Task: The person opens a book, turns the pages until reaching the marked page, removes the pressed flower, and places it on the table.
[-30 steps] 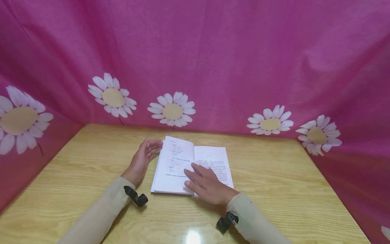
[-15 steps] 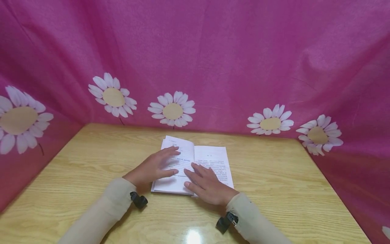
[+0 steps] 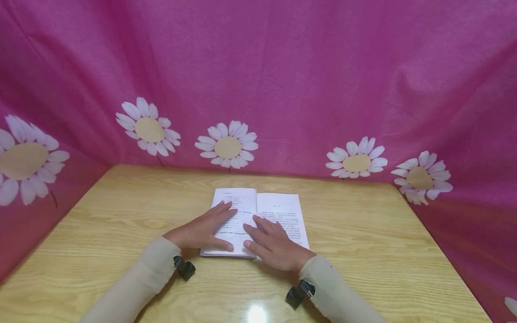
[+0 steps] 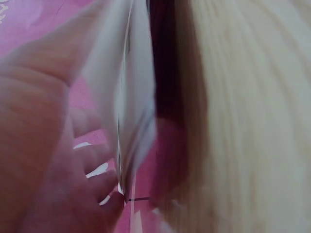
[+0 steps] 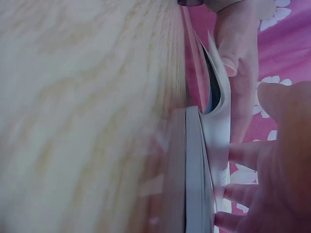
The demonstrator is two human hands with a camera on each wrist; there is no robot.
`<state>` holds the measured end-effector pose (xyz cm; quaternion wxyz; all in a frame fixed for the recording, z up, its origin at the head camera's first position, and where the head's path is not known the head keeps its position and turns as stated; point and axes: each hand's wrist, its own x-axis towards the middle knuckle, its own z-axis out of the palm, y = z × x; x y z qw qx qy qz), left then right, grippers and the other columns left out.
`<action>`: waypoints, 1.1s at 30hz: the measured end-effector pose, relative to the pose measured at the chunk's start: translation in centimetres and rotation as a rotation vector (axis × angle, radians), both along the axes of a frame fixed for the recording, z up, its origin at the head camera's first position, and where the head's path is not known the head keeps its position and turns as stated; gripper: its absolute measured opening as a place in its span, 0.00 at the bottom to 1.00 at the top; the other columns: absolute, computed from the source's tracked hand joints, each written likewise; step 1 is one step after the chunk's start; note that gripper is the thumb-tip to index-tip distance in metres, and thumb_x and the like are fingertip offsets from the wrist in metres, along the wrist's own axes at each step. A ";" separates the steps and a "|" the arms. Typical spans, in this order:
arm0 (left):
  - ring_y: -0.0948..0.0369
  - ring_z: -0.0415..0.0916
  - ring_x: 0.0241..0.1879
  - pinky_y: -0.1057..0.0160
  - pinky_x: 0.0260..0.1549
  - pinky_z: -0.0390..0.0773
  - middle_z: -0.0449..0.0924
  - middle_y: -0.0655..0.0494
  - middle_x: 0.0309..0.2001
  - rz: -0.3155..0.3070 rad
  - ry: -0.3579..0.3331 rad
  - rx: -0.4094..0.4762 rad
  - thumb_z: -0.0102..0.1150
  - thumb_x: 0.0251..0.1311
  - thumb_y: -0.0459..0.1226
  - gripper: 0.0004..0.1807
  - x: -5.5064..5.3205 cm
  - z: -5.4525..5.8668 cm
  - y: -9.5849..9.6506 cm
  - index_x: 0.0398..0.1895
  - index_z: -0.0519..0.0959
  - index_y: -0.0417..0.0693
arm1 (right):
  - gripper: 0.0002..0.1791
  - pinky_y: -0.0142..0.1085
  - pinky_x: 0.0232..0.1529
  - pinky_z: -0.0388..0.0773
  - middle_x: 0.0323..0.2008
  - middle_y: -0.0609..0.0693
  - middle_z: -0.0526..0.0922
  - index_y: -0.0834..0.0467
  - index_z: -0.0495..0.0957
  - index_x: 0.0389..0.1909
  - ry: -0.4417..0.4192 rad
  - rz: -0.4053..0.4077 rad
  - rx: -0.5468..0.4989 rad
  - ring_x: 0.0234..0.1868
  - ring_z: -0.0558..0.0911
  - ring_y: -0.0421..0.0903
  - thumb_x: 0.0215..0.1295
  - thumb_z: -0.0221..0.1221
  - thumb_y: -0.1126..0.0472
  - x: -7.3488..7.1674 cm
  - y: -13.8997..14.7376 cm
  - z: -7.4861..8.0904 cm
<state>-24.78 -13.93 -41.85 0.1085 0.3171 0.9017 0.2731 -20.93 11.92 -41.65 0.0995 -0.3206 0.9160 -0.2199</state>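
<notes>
An open book (image 3: 282, 206) with printed white pages lies on the wooden table. My left hand (image 3: 203, 229) rests on its left page with fingers and thumb spread. Across the inner part of the right page lies my right hand (image 3: 278, 244), fingers straight, their tips near the spine. In the right wrist view the book (image 5: 197, 170) shows edge-on: a thick stack under the right hand (image 5: 286, 165), and a thin curved bundle of leaves under the left hand (image 5: 238, 77). The left wrist view shows the left hand (image 4: 39, 126) against those leaves (image 4: 126, 97).
The wooden table (image 3: 363, 260) extends around the book on all sides. A pink curtain (image 3: 282, 89) with large white daisies hangs behind and along both sides. Each sleeved wrist wears a small black camera, one at the left wrist (image 3: 186, 268) and one at the right (image 3: 296, 296).
My left hand has moved from the book's left edge onto the left page, which now lies flatter. The right hand has stayed in place.
</notes>
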 end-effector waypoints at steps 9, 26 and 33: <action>0.50 0.32 0.76 0.43 0.70 0.41 0.39 0.51 0.78 0.030 -0.049 -0.071 0.67 0.45 0.63 0.58 -0.1 -0.3 -0.2 0.76 0.51 0.51 | 0.36 0.54 0.72 0.41 0.76 0.52 0.46 0.46 0.53 0.75 -0.021 -0.016 -0.037 0.76 0.46 0.49 0.73 0.33 0.33 -0.1 0.2 0.2; 0.55 0.30 0.76 0.47 0.71 0.34 0.36 0.57 0.78 0.040 -0.103 -0.045 0.65 0.45 0.65 0.57 -0.3 -1.2 -1.1 0.77 0.50 0.61 | 0.39 0.53 0.71 0.51 0.73 0.52 0.57 0.50 0.58 0.73 -0.106 -0.259 -0.276 0.74 0.55 0.51 0.68 0.44 0.32 -3.2 5.0 2.0; 0.56 0.29 0.76 0.47 0.71 0.34 0.36 0.58 0.78 0.034 -0.074 -0.044 0.64 0.46 0.66 0.57 -0.5 -1.5 -1.2 0.77 0.49 0.61 | 0.45 0.56 0.71 0.49 0.74 0.49 0.55 0.49 0.55 0.74 -0.162 -0.347 -0.283 0.75 0.51 0.53 0.62 0.56 0.34 -4.5 7.5 0.8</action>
